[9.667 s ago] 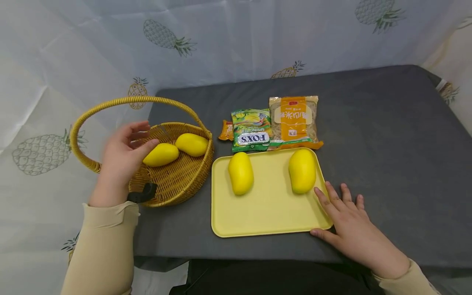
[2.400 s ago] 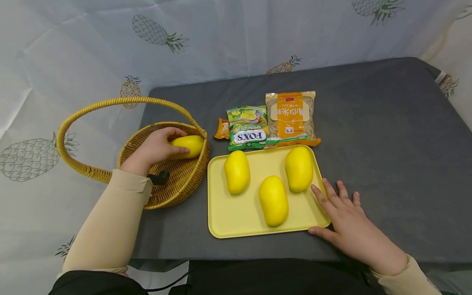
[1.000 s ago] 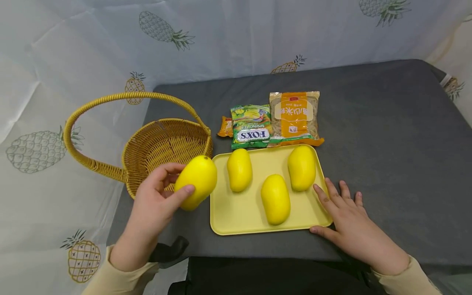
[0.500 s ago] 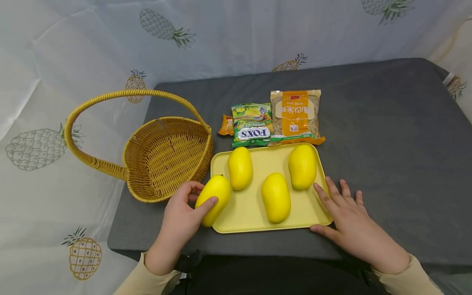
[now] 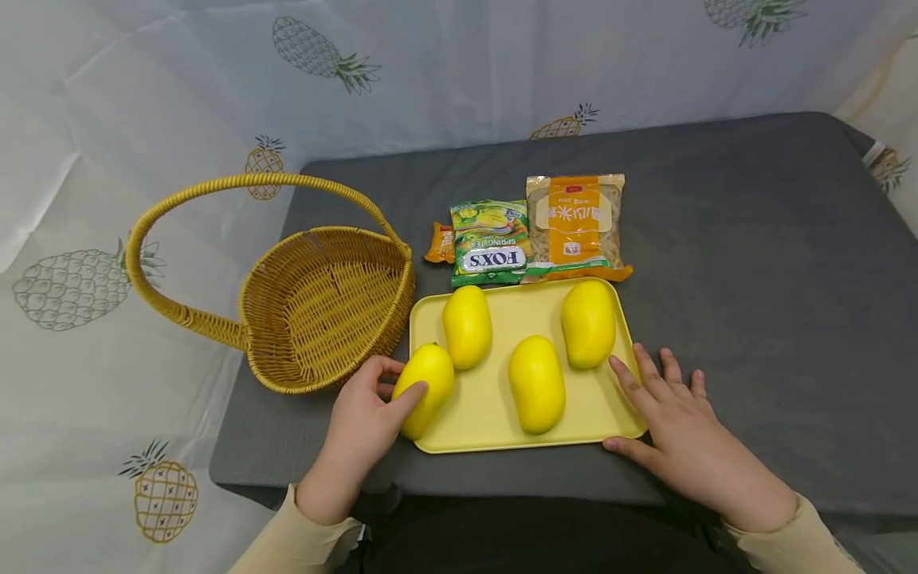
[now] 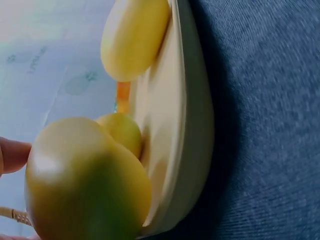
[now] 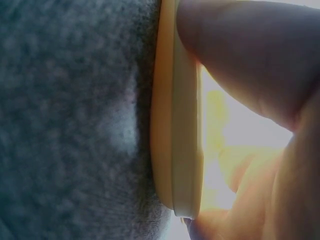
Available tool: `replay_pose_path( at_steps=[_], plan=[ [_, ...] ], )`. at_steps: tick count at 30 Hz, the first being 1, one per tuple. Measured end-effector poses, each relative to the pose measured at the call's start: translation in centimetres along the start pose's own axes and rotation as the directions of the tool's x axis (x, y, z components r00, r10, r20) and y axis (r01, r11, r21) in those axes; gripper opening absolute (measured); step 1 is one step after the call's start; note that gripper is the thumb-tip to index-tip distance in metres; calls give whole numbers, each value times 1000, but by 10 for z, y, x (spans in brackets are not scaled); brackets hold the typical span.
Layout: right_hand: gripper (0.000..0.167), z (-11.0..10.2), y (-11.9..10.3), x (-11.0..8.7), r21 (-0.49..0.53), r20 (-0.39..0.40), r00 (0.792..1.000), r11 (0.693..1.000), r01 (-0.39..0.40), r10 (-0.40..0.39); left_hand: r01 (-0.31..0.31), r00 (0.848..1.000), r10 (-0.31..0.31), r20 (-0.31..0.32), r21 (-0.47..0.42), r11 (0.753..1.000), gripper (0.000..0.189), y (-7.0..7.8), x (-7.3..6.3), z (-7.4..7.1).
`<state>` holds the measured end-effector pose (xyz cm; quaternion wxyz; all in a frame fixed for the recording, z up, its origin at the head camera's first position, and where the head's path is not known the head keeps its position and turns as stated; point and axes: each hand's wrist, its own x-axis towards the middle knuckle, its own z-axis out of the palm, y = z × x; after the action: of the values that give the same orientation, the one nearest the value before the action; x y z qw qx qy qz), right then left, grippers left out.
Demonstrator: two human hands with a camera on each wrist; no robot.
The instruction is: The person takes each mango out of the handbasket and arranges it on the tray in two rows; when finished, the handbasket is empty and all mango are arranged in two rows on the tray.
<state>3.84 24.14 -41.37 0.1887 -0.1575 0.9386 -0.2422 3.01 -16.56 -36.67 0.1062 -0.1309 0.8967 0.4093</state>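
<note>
My left hand (image 5: 361,424) grips a yellow mango (image 5: 433,383) between thumb and fingers over the left front corner of a pale yellow tray (image 5: 480,426). Up close in the left wrist view, that mango (image 6: 85,185) overlaps the tray's corner; whether it bears on the tray I cannot tell. A back-left mango (image 5: 467,327), a middle mango (image 5: 536,384) and a back-right mango (image 5: 588,323) lie on the tray. My right hand (image 5: 688,446) is spread at the tray's right front corner. Its thumb (image 7: 240,45) touches the rim in the right wrist view.
A wicker basket (image 5: 337,307) with a tall arched handle stands left of the tray, nothing inside. Behind the tray lie a green candy bag (image 5: 491,241), a brown-and-orange food packet (image 5: 574,223) and a small orange packet (image 5: 441,243). Dark grey cloth (image 5: 746,263) covers the table.
My left hand took the last mango out of the basket and carried it right to the tray's left front corner. Another mango reached the tray's middle earlier. The right hand stayed put.
</note>
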Motion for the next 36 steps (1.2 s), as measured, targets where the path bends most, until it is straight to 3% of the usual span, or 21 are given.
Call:
replay_pose_path(
  at_steps=[20, 36],
  plan=[
    [113, 0, -1, -4, -3, -2, 1000, 1000, 4, -4, -13, 1000, 15, -13, 145, 989, 38, -6, 8, 9],
    [112, 1, 0, -4, -3, -13, 1000, 1000, 9, -9, -61, 997, 68, -41, 166, 984, 37, -1, 9, 18]
  ],
)
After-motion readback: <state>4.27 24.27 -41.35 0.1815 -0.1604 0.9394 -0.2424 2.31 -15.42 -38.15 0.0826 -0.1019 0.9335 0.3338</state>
